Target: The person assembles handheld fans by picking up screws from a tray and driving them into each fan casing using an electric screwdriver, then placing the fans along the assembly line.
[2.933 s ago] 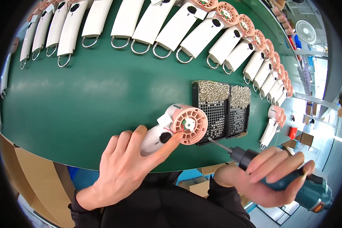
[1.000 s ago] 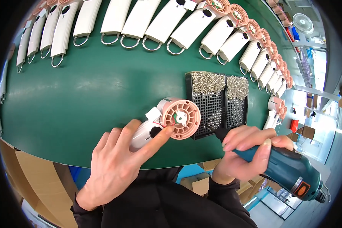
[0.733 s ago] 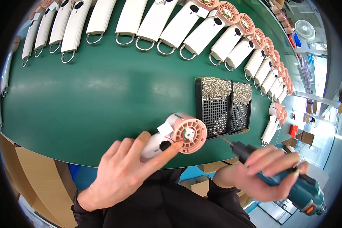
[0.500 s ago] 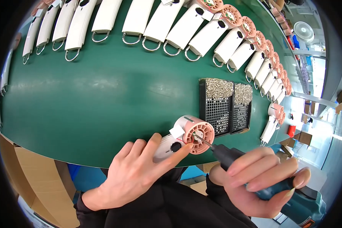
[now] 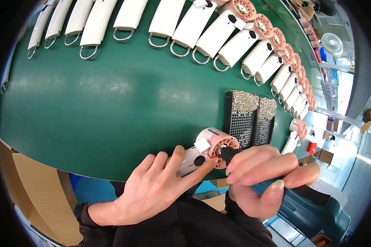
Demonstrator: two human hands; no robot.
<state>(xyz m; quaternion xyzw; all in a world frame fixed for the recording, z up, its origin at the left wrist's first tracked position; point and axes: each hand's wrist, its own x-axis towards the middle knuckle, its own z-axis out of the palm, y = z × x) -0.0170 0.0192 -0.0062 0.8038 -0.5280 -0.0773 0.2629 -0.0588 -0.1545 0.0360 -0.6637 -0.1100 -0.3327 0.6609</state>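
Observation:
My left hand (image 5: pixel 154 185) lies over the white handle of a handheld fan (image 5: pixel 189 161), pressing it to the green table, with a finger against the round pink head. That head (image 5: pixel 211 135) faces right and has a ring of vanes, with a red wire and a small white tag beside it. In my right hand (image 5: pixel 264 175) is a teal electric screwdriver (image 5: pixel 313 210), its fingers wrapped around the body. The black nose of the tool points into the open pink head, and the bit's tip is mostly hidden inside.
Two black perforated screw trays (image 5: pixel 251 121) stand just beyond the fan head, small screws heaped at their far ends. Several similar white-handled fans (image 5: pixel 235 49) with metal loops line the table's far side. One more fan (image 5: pixel 294 133) lies at right. A cardboard box (image 5: pixel 41 185) stands at lower left.
The screwdriver has moved left and deeper into the pink head, hiding the bit. The table and its objects sit shifted in the view; my left hand still holds the fan.

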